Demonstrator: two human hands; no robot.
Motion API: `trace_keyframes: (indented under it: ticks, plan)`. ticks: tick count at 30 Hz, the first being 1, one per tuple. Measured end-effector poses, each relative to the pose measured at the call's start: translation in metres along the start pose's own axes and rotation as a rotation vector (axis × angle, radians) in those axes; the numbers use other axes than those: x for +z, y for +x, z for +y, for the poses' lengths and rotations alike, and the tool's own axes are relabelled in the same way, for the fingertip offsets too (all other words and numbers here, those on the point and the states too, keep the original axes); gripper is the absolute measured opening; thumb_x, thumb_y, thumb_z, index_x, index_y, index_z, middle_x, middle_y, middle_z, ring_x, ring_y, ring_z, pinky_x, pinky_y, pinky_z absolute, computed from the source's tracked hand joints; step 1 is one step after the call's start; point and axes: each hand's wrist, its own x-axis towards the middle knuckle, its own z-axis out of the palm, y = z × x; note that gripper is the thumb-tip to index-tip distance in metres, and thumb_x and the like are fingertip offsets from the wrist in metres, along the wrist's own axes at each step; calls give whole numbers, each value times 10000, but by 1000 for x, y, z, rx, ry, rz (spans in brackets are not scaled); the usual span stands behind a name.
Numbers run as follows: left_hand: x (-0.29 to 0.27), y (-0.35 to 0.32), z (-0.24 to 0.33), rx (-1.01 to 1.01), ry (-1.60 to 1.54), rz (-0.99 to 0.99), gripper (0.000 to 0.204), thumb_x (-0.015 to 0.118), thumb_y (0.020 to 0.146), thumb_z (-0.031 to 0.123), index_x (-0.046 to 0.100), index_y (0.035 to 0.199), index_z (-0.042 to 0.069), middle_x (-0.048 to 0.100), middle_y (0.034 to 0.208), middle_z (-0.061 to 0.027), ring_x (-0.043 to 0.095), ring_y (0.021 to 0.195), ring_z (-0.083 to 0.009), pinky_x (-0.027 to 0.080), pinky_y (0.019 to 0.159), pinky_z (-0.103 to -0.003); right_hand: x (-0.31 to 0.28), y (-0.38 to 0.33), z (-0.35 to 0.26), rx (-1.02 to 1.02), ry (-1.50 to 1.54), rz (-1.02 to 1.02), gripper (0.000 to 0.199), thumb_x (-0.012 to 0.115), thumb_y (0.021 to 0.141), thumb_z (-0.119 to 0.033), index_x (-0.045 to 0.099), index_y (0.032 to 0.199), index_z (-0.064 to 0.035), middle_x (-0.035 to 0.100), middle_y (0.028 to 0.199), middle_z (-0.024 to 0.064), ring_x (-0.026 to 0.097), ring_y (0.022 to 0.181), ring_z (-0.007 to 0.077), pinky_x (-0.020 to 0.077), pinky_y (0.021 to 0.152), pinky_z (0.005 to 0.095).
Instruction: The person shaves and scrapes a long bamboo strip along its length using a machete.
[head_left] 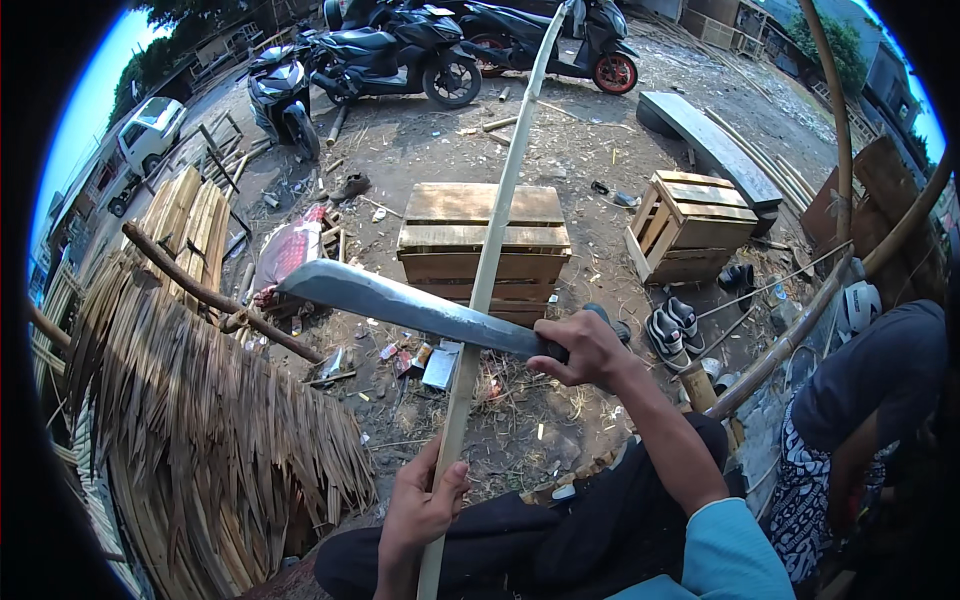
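Observation:
A long, pale bamboo strip [492, 240] runs from my lap up and away past the crates, its far end near the motorbikes. Low down on the strip, my left hand [425, 500] is closed around it, thumb along its side. My right hand [590, 350] grips the dark handle of a machete [400, 305], whose broad blade points left. The blade lies across the strip, above my left hand, and appears to touch it. The handle is mostly hidden under my right fingers.
Two wooden crates [485, 235] [695, 225] stand ahead. Dried palm thatch [210, 390] and a bent branch [215, 297] fill the left side. Sneakers [673, 330] lie at right beside a bamboo pole [785, 340]. Another person [870, 385] bends close by. Motorbikes [400, 60] are parked beyond.

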Motion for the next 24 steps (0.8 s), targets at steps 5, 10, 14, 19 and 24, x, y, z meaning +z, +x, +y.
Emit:
trace_keyframes:
  ticks: [5, 10, 14, 19, 24]
  plan:
    - [-1, -2, 3, -23, -67, -5, 424, 501, 921, 104, 378, 1321, 33, 471, 625, 13, 407, 465, -17, 332, 386, -174, 1, 4, 1, -130, -100, -24, 462, 599, 783, -498, 481, 709, -57, 488, 540, 124, 522, 524, 341, 389, 478, 383]
    - [-2, -5, 4, -28, -37, -4, 404, 497, 924, 125, 388, 1304, 43, 439, 616, 19, 373, 450, -20, 299, 374, -178, 3, 17, 46, 491, 13, 241, 516, 505, 845, -524, 559, 759, -18, 536, 534, 132, 580, 535, 297, 444, 529, 393]
    - [-1, -4, 4, -17, -37, -55, 427, 503, 920, 111, 377, 1322, 47, 459, 635, 10, 395, 462, -21, 315, 379, -174, 6, 10, 51, 901, 934, 420, 541, 436, 872, -572, 475, 711, -57, 466, 504, 30, 467, 401, 135, 401, 415, 322]
    - [9, -3, 4, 10, -82, -114, 380, 504, 920, 122, 411, 1278, 36, 449, 630, 13, 384, 453, -23, 305, 374, -175, -1, 6, 22, 842, 1567, 680, 515, 395, 870, -614, 399, 726, -120, 376, 481, -11, 355, 344, 96, 322, 369, 264]
    - [-8, 1, -10, 19, -46, -21, 427, 519, 914, 151, 374, 1302, 47, 444, 604, 3, 372, 398, -37, 277, 337, -182, 1, 19, 17, 203, 1474, 1159, 441, 349, 938, -503, 399, 841, -75, 411, 517, 41, 391, 351, 123, 333, 345, 255]
